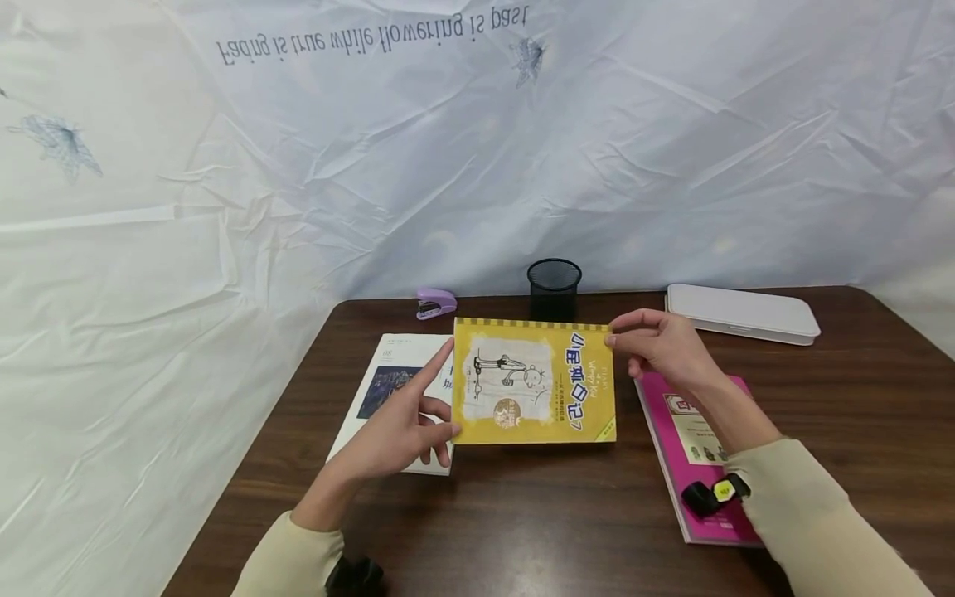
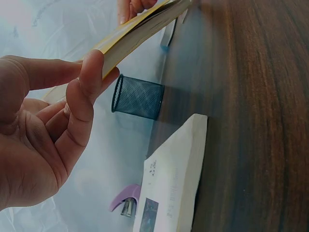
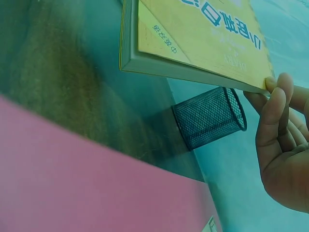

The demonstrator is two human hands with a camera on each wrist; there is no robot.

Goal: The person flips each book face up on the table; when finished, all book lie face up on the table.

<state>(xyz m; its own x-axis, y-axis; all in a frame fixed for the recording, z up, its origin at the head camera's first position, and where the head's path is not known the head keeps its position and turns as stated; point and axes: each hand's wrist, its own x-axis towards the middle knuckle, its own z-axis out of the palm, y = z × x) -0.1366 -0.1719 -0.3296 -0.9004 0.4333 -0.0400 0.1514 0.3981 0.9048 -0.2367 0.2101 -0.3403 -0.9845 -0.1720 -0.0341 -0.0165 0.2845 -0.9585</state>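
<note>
A yellow paperback book (image 1: pixel 533 381) is held up above the table, its cover facing the head camera and its title running sideways. My left hand (image 1: pixel 406 427) grips its left edge, thumb at the lower corner and index finger stretched along the side. At the upper right corner, my right hand (image 1: pixel 667 348) pinches the book between thumb and fingers. In the left wrist view the page edges (image 2: pixel 140 41) show above the table. The right wrist view has the right fingertips (image 3: pixel 271 84) at the book's corner.
A white book (image 1: pixel 395 356) lies at left, partly behind the left hand. Under the right forearm is a pink book (image 1: pixel 671 439). Along the back stand a purple stapler (image 1: pixel 436 303), a black mesh pen holder (image 1: pixel 554 290) and a white case (image 1: pixel 742 311). A white sheet (image 1: pixel 448 166) hangs behind.
</note>
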